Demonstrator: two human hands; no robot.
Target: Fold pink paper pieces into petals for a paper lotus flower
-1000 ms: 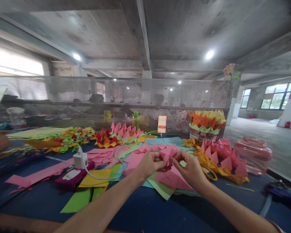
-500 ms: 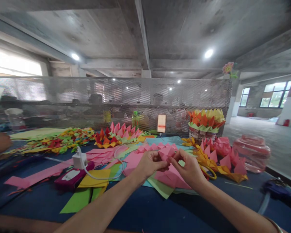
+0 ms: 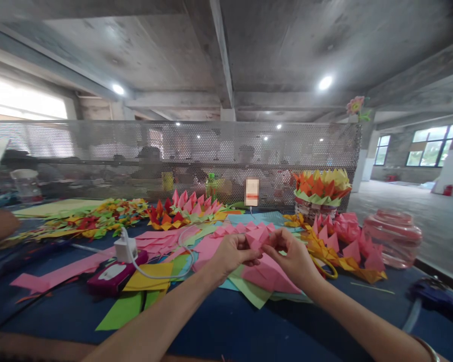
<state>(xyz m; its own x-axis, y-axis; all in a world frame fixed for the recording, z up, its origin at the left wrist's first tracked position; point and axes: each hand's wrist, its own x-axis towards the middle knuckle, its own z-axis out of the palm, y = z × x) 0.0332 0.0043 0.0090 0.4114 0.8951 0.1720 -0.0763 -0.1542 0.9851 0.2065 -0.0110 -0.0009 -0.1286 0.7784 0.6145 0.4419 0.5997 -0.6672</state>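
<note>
Between my two hands is a folded pink paper piece [image 3: 257,235], held up over the table at the middle. My left hand [image 3: 234,254] pinches its left side between thumb and fingers. On its right edge, my right hand [image 3: 289,254] grips with thumb and fingertips. Below my hands lie pink paper sheets [image 3: 264,277], with a pale green sheet [image 3: 251,291] sticking out under them. A row of folded pink pieces [image 3: 226,229] rests just behind my left hand. Yellow scissor handles [image 3: 328,271] show beside my right wrist.
A purple power strip [image 3: 115,276] with a white charger [image 3: 125,250] and cable sits at left. At right stand a paper-petal basket [image 3: 319,193] and a pink clear jar [image 3: 392,239]. A glue gun [image 3: 438,296] lies far right. Another person's hand [image 3: 0,226] is at the left edge.
My right fingers have shifted slightly along the pink paper's right edge, and the piece has tilted a little. My left hand keeps its grip.
</note>
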